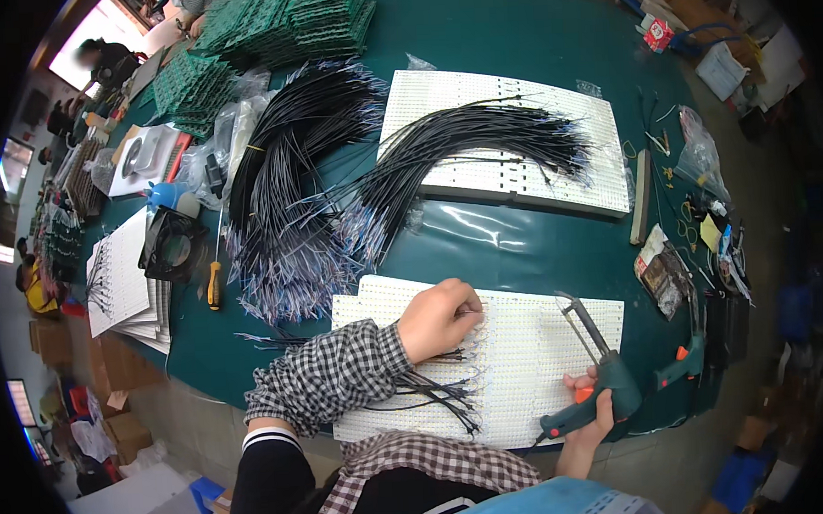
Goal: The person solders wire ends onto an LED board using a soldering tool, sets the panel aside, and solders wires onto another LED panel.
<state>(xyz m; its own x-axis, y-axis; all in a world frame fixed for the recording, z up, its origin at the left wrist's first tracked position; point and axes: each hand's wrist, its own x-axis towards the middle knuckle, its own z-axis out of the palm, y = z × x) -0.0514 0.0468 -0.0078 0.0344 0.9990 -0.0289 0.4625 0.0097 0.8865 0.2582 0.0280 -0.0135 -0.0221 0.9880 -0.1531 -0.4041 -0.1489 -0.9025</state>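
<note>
A white LED board point(535, 343) dotted with rows of small yellowish parts lies before me. My left hand point(440, 320) rests over its middle with thumb and fingers pinched together; what they hold is hidden. Just below that hand, short black wires point(440, 393) run across the board, their ends at a column of points near its centre. My right hand point(588, 419) is wrapped round the handle of a green soldering gun point(615, 386) with a red trigger. Its long metal barrel points up and away over the board's right side, apart from my left hand.
Beyond the board lie bundles of black wires point(283, 161), some draped over another stack of white boards point(505, 92). A screwdriver point(213, 284) and a black fan point(168, 245) lie left. A second green soldering gun point(683, 365) is at right. Green circuit boards point(300, 23) are piled far left.
</note>
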